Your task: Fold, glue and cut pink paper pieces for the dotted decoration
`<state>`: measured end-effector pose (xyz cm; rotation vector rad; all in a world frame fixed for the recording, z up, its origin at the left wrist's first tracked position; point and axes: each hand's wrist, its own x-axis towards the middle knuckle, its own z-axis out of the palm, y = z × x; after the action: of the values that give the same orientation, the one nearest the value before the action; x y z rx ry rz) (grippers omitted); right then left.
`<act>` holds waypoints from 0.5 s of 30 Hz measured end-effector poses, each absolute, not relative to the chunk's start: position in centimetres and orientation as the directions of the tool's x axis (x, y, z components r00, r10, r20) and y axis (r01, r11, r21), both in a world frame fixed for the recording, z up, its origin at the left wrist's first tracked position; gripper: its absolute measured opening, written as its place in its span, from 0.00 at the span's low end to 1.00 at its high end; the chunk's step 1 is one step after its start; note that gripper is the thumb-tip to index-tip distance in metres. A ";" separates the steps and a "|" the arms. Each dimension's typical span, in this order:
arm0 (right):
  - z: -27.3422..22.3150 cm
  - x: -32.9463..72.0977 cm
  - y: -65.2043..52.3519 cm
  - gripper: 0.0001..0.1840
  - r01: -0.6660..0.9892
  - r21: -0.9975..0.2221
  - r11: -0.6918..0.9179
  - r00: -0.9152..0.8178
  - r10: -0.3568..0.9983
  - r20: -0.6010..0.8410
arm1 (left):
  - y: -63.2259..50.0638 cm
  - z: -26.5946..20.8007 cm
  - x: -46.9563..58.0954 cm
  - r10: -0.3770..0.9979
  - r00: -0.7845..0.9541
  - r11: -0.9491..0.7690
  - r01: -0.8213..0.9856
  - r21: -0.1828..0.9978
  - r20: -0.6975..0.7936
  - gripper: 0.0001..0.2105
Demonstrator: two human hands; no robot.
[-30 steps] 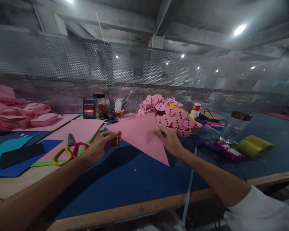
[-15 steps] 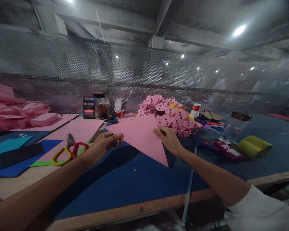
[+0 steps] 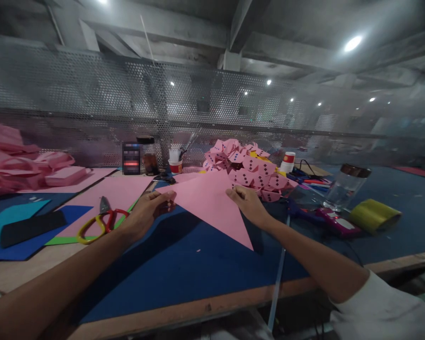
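A pink sheet of paper or thin foam (image 3: 212,198), with pointed corners, is held up between my two hands above the blue table mat (image 3: 184,274). My left hand (image 3: 152,208) pinches its left edge between thumb and fingers. On the opposite side, my right hand (image 3: 246,203) grips the right edge, thumb on top. One corner of the sheet points down toward me. Just behind it sits a heap of pink folded pieces (image 3: 248,165) with dark and blue diamond marks. Scissors (image 3: 101,222) with red and yellow handles lie left of my left hand.
Pink pieces (image 3: 28,163) are piled at far left, near blue sheets (image 3: 56,231) and a black strip (image 3: 33,227). Rightward are a clear jar (image 3: 345,189), a magenta tool (image 3: 338,222) and a yellow roll (image 3: 375,215). Paper cups (image 3: 287,163) stand before a perforated metal screen (image 3: 212,104).
My left hand has shifted slightly left along the pink sheet's edge. The sheet's lower corner has moved a little down and right. My right hand stays almost in place.
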<state>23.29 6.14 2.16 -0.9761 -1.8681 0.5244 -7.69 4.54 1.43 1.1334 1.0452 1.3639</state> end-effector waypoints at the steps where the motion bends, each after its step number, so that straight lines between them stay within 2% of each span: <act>1: 2.1 23.3 6.2 0.29 0.410 -0.696 0.589 -0.249 0.806 0.536 | 4.6 1.4 -7.8 0.995 -0.037 -0.093 -0.165 0.982 0.088 0.14; 15: 2.0 23.8 7.1 0.28 0.471 -0.679 0.563 -0.294 0.826 0.481 | 5.1 1.1 -8.2 0.986 -0.101 -0.141 -0.077 0.987 0.133 0.16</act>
<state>23.82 7.12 2.03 -1.0452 -1.9432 0.5257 -8.20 5.09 1.15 1.1991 1.1474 1.4202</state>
